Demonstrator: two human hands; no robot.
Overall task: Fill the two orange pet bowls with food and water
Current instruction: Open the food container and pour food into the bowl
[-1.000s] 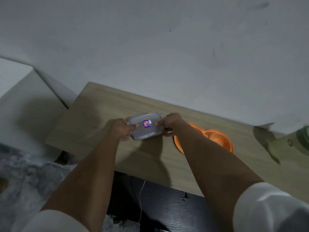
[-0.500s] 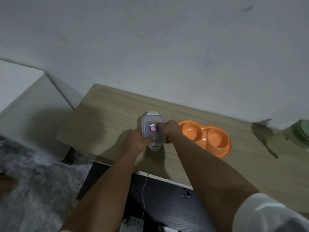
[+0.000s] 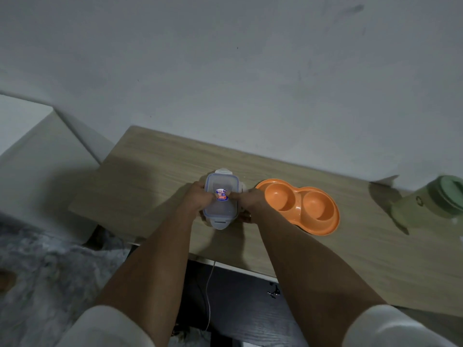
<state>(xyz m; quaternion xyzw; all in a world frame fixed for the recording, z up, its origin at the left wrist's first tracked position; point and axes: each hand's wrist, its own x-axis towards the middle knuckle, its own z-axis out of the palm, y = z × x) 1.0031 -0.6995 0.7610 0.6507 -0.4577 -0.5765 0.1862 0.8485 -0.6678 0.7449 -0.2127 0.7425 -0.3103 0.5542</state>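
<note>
A small clear plastic food container with a blue-rimmed snap lid and a red-blue sticker sits over the wooden table, its long side pointing away from me. My left hand grips its left side and my right hand grips its right side, both thumbs pressed on the lid near the sticker. Just right of it lies the orange double pet bowl, both of its wells empty. The container's contents are not visible through the lid.
A pale green bottle with a darker green cap lies at the table's right edge. A white block stands left of the table. A grey shaggy rug and a dark floor with a thin cable lie below.
The container was turned from lying crosswise to pointing away from me. Both hands stayed on it, and their thumbs have come together on the lid. The camera view shifted so the orange bowl shows fully.
</note>
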